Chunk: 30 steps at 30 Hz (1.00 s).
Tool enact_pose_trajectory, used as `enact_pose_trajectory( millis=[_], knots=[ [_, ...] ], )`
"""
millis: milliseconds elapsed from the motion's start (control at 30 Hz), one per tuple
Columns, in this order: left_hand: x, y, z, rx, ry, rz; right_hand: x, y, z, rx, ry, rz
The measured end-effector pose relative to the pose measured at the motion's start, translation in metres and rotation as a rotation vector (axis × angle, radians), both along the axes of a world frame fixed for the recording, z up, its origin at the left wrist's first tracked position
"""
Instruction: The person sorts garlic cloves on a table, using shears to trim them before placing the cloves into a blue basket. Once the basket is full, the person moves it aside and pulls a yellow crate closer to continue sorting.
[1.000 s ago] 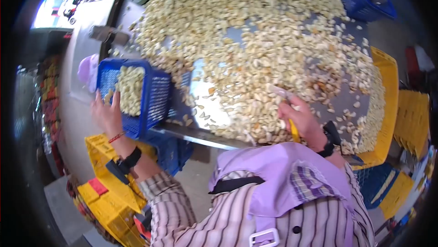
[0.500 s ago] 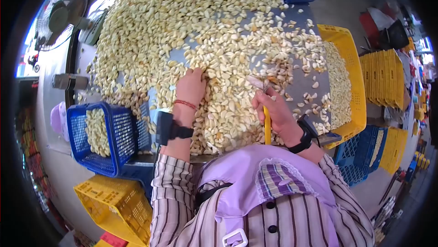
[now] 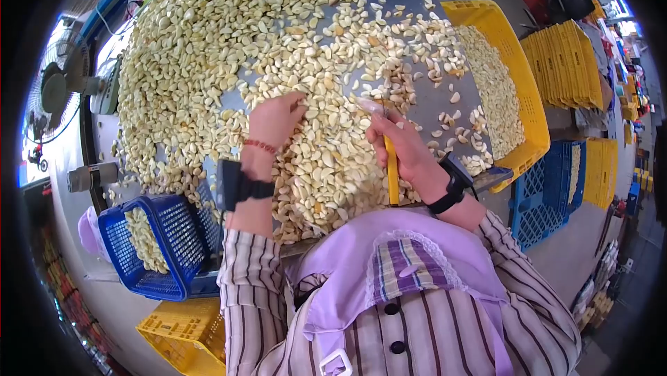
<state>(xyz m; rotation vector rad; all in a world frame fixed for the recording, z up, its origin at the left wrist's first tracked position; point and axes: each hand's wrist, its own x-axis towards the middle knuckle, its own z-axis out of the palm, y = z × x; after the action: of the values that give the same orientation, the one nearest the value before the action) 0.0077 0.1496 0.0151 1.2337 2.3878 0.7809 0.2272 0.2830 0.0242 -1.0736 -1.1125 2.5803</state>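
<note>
A broad heap of pale peeled cloves [image 3: 326,160] covers much of the grey metal table [image 3: 424,98]. My left hand [image 3: 276,122], with a red bracelet and a black wrist strap, is over the heap with its fingers curled together; what they hold is hidden. To its right, my right hand [image 3: 405,145] is closed around a yellow-handled tool [image 3: 392,178], whose handle points toward my apron. A pale piece [image 3: 369,105] shows at the fingertips of the right hand.
A blue basket [image 3: 182,237] with cloves stands at the table's left front corner. At the right edge is a yellow crate [image 3: 531,108] full of cloves. A fan [image 3: 55,91] is at the far left. Yellow crates [image 3: 566,63] are stacked beyond on the right.
The whole view has shifted, so the table and crates appear further left. My left hand's fingers have lifted from among the cloves and curled in. My right hand still grips the tool.
</note>
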Motion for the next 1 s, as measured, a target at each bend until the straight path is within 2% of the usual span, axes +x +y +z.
enact_pose_trajectory(
  millis=[67,133,200,233,267,333,367,400,467,500,667,733,767,800,833,867,933,1000],
  knots=[
    [-0.007,0.010,-0.005,-0.190,0.044,-0.018,0.001,0.002,0.001,0.002,0.007,-0.014],
    [-0.017,0.006,-0.007,-0.202,0.064,-0.033,0.006,0.003,0.000,-0.008,-0.004,-0.014],
    [-0.029,-0.007,-0.013,0.150,-0.765,0.148,0.009,0.005,-0.003,-0.028,-0.004,-0.037],
    [-0.036,-0.014,-0.007,0.361,-1.082,0.103,0.010,0.005,-0.005,-0.041,-0.003,-0.051],
    [-0.031,-0.015,-0.006,0.352,-1.086,0.100,0.010,0.005,-0.005,-0.047,-0.006,-0.059],
    [-0.016,-0.018,0.005,0.733,-1.230,0.246,0.008,0.003,-0.002,-0.069,-0.032,-0.093],
    [-0.026,-0.021,0.001,0.553,-1.129,0.158,0.007,0.002,-0.002,-0.072,-0.036,-0.097],
    [-0.022,-0.017,-0.004,0.550,-1.132,0.158,0.005,0.002,-0.003,-0.058,-0.029,-0.085],
    [-0.008,-0.006,-0.015,0.176,-0.232,-0.150,0.002,0.002,-0.004,-0.045,-0.026,-0.076],
    [-0.003,-0.002,-0.017,0.038,0.111,-0.285,0.001,0.002,-0.006,-0.038,-0.019,-0.067],
    [0.013,0.000,-0.013,-0.071,0.206,-0.285,0.005,0.003,-0.005,-0.019,-0.036,-0.066],
    [0.019,-0.005,-0.011,0.138,-0.429,-0.079,0.005,0.001,-0.003,0.148,-0.060,0.002],
    [0.023,-0.009,-0.006,0.099,-0.708,0.049,0.005,-0.001,0.002,0.144,-0.060,0.000],
    [0.028,-0.012,-0.001,0.095,-0.708,0.049,0.004,-0.004,0.011,0.288,-0.113,0.112],
    [0.033,-0.016,0.004,0.136,-0.907,0.118,0.002,-0.007,0.017,0.432,-0.165,0.225],
    [0.038,-0.020,0.009,0.179,-1.106,0.188,-0.001,-0.012,0.011,0.430,-0.164,0.226],
    [0.050,-0.027,0.014,0.195,-1.145,0.209,-0.009,-0.021,-0.001,0.969,0.240,0.148],
    [0.059,-0.033,0.009,0.339,-1.311,0.221,-0.007,-0.021,0.012,1.029,0.203,0.223]
  ],
)
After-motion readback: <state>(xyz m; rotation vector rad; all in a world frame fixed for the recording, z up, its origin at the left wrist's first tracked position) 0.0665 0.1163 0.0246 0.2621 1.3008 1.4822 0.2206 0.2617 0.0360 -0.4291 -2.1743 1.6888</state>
